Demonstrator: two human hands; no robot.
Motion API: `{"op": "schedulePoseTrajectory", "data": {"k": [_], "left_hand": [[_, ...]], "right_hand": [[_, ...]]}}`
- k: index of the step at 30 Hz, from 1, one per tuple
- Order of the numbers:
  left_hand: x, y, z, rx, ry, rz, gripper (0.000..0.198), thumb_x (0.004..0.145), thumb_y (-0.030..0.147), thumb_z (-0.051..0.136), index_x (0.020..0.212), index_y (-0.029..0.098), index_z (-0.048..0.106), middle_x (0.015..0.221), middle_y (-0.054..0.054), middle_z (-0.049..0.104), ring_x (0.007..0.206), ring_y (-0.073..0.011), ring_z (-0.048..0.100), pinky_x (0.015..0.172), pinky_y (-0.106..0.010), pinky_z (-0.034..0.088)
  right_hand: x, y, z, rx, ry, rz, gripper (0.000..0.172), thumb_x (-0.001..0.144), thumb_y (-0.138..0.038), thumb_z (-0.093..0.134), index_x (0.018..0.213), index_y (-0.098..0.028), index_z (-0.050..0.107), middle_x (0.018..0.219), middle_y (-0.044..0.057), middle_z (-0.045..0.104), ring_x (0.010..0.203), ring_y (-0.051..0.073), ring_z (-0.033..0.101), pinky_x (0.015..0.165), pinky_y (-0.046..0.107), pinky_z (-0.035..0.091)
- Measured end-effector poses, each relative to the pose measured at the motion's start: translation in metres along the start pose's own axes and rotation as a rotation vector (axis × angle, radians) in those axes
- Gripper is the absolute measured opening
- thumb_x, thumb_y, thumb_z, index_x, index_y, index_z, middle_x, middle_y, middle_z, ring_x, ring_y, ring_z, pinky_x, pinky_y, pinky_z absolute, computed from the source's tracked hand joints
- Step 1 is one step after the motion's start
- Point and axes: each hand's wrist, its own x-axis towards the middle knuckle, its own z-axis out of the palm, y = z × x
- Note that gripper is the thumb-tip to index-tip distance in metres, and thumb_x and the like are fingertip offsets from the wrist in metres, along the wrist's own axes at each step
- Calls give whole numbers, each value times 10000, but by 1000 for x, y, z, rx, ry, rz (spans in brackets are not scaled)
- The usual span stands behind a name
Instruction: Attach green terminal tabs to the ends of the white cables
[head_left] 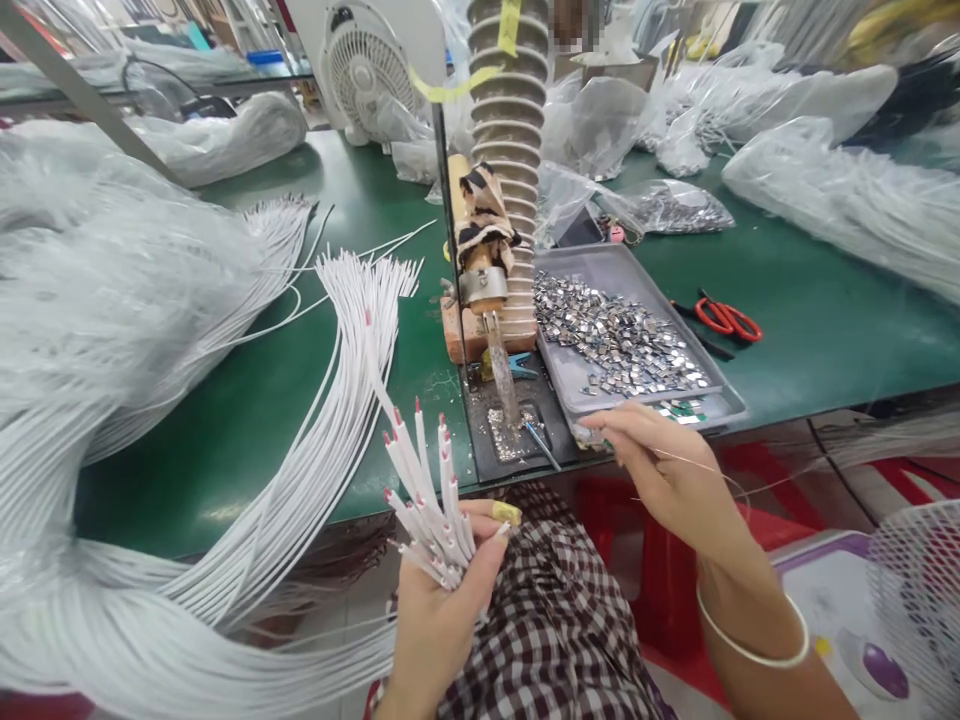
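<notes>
My left hand [442,635] is closed around a bundle of white cables [424,505] with red cores showing at their cut ends. A yellow wrap covers one fingertip, and one cable end sits by the thumb. Over the front edge of the tray, my right hand [667,475] is pinched, with a thin silvery wire [694,460], possibly solder, running through it. Something small at its fingertips is too unclear to name. Between the hands, a clamped soldering iron [484,288] points down at a black base [480,440] with metal bits on it.
A grey tray [731,400] holds many small metal connectors [622,335]. Red-handled cutters [727,318] lie right of it. A ribbed duct [510,110] rises behind the iron. More white cables [330,400] spread leftward. A fan [367,65] and plastic bags [840,200] stand farther back.
</notes>
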Motion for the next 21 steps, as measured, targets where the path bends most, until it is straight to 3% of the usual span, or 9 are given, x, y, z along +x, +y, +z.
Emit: {"op": "schedulePoseTrajectory", "data": {"k": [4,6,9,14,21], "left_hand": [[7,4,2,6,-106,39,188,849,313,670,715,183,696,759,-47,713,424,-84,465,400,-233,380],[10,7,3,12,-134,45,184,864,294,651,717,189,686,565,5,621,411,-91,444,418,-234,396],[13,14,6,8,-132,36,163,863,243,643,709,200,679,446,55,506,413,-97,453,449,-227,422],[19,25,10,45,-108,120,154,816,131,649,686,194,704,763,-22,746,623,-139,654,567,-227,510],[22,24,13,63,-65,136,145,792,103,649,691,197,692,749,-9,757,699,-160,699,671,-232,556]], "right_hand": [[-13,-33,17,468,36,368,45,857,-215,655,820,-211,679,562,-42,624,431,100,597,444,181,508],[-19,-47,27,561,109,428,34,823,-187,688,821,-221,688,556,-49,635,426,94,609,433,153,512],[-24,-61,40,655,179,412,135,811,-126,685,860,-248,714,639,-40,705,508,104,674,508,144,563],[-27,-66,52,647,219,344,219,790,-76,708,847,-286,728,728,-64,731,599,87,685,588,141,585],[-32,-61,56,556,260,194,277,769,-37,726,906,-277,713,809,-52,753,671,108,693,671,210,612]]}}
